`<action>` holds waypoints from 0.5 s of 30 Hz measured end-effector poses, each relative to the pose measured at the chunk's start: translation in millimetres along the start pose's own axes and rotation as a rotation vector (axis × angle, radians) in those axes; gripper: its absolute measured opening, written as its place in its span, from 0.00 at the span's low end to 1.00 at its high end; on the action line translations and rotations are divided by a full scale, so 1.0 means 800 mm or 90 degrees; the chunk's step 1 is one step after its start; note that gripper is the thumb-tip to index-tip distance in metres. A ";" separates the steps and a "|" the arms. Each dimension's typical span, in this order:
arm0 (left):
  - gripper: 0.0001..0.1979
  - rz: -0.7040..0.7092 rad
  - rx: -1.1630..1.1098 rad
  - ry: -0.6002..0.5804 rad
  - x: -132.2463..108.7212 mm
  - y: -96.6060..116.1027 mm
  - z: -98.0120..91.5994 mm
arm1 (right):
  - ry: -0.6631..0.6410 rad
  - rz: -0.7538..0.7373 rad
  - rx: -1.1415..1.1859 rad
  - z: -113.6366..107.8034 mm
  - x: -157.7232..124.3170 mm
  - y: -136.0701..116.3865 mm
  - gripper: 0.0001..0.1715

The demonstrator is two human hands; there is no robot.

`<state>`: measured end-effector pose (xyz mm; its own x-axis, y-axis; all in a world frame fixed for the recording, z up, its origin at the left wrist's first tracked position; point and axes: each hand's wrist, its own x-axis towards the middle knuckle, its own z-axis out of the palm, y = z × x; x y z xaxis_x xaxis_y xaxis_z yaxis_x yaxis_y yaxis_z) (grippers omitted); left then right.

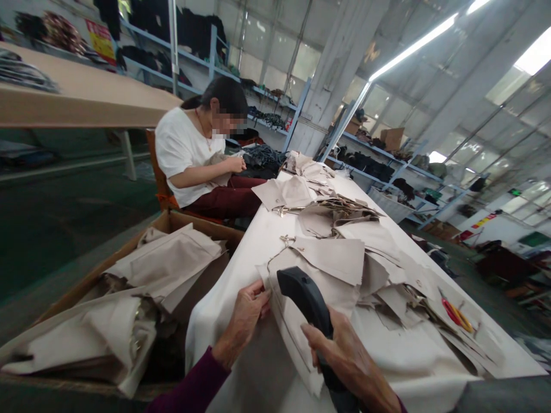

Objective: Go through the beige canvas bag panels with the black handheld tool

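Note:
My right hand [350, 355] is wrapped round a black curved handheld tool [303, 292], whose exact kind I cannot make out. Its rounded head lies over a stack of beige fabric pieces [295, 332] near the table's left edge. My left hand [247, 312] pinches the left edge of those beige pieces between thumb and fingers. Just beyond the tool's head, another beige piece [331, 258] with a small metal fitting lies on the pile. A thin cord or chain [279, 249] runs along the stack's upper left edge.
A cardboard box [90, 269] holding beige pieces stands left of the white-covered table [219, 312]. Red-and-yellow-handled scissors [456, 312] lie at the right. More beige pieces [316, 172] are heaped farther along. A seated person [185, 149] in white works at the far left side.

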<state>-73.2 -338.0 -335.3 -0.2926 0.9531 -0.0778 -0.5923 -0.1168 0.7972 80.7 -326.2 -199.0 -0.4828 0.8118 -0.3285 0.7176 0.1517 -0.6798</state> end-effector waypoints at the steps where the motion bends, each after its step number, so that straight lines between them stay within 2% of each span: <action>1: 0.10 -0.004 -0.009 -0.005 0.000 0.001 0.000 | -0.015 -0.002 0.005 0.003 -0.003 0.001 0.16; 5: 0.10 -0.018 -0.020 -0.025 -0.005 0.003 0.003 | -0.025 -0.018 0.022 0.014 0.008 0.001 0.15; 9: 0.12 -0.050 0.151 -0.023 -0.029 -0.009 -0.004 | 0.077 -0.026 0.021 0.002 0.025 -0.001 0.17; 11: 0.13 -0.110 0.251 -0.093 -0.041 -0.007 -0.021 | 0.085 -0.018 0.025 -0.012 0.020 0.006 0.18; 13: 0.17 -0.172 0.373 -0.178 -0.047 0.009 -0.043 | 0.058 0.004 0.035 -0.024 0.004 0.018 0.19; 14: 0.19 -0.173 0.449 -0.192 -0.044 0.023 -0.054 | 0.050 0.017 0.040 -0.028 -0.005 0.026 0.19; 15: 0.21 -0.139 0.533 -0.152 -0.037 0.040 -0.063 | 0.045 0.032 0.042 -0.031 -0.015 0.034 0.19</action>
<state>-120.7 -384.2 -337.7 -0.0190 0.9737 -0.2269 0.1520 0.2271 0.9619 118.5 -317.9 -197.5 -0.4083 0.8560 -0.3172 0.7038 0.0739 -0.7066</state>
